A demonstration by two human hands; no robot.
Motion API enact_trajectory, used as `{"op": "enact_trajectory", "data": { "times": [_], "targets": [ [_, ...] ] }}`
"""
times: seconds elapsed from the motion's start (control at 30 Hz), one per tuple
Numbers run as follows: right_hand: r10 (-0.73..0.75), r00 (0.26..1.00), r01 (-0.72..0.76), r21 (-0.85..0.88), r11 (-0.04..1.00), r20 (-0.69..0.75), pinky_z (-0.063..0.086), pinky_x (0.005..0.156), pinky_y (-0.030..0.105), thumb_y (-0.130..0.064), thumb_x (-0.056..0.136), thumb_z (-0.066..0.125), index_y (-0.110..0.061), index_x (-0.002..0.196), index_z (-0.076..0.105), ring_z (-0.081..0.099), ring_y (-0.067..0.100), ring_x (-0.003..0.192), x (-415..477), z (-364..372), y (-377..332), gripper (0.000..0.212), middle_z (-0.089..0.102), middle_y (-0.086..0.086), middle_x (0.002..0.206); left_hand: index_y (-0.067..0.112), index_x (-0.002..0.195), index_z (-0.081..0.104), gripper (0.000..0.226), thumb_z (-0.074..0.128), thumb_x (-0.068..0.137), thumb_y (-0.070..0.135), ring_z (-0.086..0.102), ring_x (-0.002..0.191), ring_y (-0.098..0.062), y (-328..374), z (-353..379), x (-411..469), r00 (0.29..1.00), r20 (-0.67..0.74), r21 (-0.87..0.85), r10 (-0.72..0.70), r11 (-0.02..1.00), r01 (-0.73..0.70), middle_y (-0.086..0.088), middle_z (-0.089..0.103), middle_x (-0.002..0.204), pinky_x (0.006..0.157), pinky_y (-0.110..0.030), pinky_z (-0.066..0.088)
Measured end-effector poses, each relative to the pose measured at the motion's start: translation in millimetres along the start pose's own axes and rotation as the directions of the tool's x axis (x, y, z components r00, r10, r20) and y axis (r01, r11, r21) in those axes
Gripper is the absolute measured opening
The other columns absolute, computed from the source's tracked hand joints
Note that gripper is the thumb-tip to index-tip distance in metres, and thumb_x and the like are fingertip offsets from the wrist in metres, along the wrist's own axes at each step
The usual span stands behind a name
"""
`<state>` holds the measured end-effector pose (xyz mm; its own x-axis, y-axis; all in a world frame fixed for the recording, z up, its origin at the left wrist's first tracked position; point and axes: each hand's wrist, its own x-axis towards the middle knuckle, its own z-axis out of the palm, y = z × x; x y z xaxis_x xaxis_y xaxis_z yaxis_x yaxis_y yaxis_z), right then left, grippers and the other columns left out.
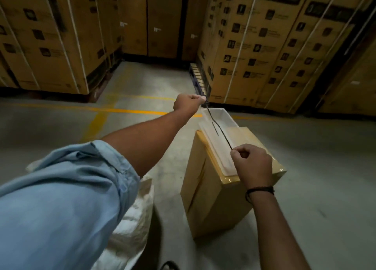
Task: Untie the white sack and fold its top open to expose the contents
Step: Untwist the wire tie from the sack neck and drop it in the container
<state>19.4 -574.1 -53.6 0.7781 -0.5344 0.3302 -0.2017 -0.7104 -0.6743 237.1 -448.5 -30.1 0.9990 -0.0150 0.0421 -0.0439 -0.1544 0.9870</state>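
A thin dark cord (218, 128) stretches in the air between both hands. My left hand (188, 104), arm reaching forward, pinches its far end. My right hand (252, 164), with a dark band on the wrist, pinches the near end. The cord hangs above a white tray (224, 115) that lies on a tan cardboard box (205, 194). The white sack (132, 214) sits low at the bottom centre, mostly hidden under my left arm and blue sleeve; its top is not visible.
Tall stacks of strapped cardboard cartons (264, 46) stand on pallets to the left, back and right. The grey concrete floor (61, 127) has yellow painted lines. A dark object (168, 265) pokes in at the bottom edge.
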Motion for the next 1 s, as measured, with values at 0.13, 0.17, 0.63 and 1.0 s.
{"op": "enact_trajectory", "data": {
  "times": [0.13,0.17,0.63,1.0],
  "targets": [
    [0.041,0.982,-0.064,-0.120,0.991,-0.185,0.056,0.084,0.043,-0.021,0.090,0.065,-0.021,0.088,0.076,0.063,0.019,0.079,17.2,8.4,22.6,0.012,0.073,-0.001,0.082,0.031,0.066,0.071,0.024,0.078,0.081,0.048,0.057,0.113,-0.027,-11.5,46.0,18.2,0.999,-0.037,0.157,-0.021,0.987,0.026,0.003,0.076,0.102,0.096,-0.038,0.046],
    [0.041,0.978,-0.075,-0.164,0.984,-0.203,0.054,0.086,0.043,-0.023,0.090,0.064,-0.022,0.090,0.076,0.064,0.021,0.081,18.6,10.9,26.3,0.012,0.073,0.000,0.085,0.032,0.069,0.071,0.022,0.077,0.082,0.049,0.051,0.115,-0.029,-13.3,55.9,20.8,0.999,-0.041,0.207,-0.022,0.978,0.030,0.001,0.074,0.107,0.092,-0.037,0.044],
    [0.012,0.980,-0.079,-0.329,0.941,-0.200,0.034,0.096,0.048,-0.026,0.091,0.059,-0.024,0.099,0.076,0.052,0.025,0.106,30.8,42.5,23.5,0.019,0.069,0.000,0.105,0.030,0.090,0.081,0.020,0.083,0.078,0.046,0.056,0.115,-0.025,-37.4,91.5,28.3,0.995,-0.064,0.420,0.077,0.906,-0.043,0.000,0.069,0.111,0.096,-0.044,0.051],
    [-0.073,0.985,0.034,-0.243,0.970,-0.154,0.035,0.095,0.045,-0.027,0.089,0.058,-0.026,0.102,0.075,0.051,0.025,0.107,13.3,46.0,-25.4,0.022,0.067,0.000,0.108,0.016,0.098,0.082,0.016,0.079,0.084,0.022,0.071,0.099,-0.014,-40.5,-29.4,-10.2,0.995,0.002,0.257,0.095,0.962,-0.092,-0.002,0.079,0.099,0.086,-0.023,0.052]
  ]
}}
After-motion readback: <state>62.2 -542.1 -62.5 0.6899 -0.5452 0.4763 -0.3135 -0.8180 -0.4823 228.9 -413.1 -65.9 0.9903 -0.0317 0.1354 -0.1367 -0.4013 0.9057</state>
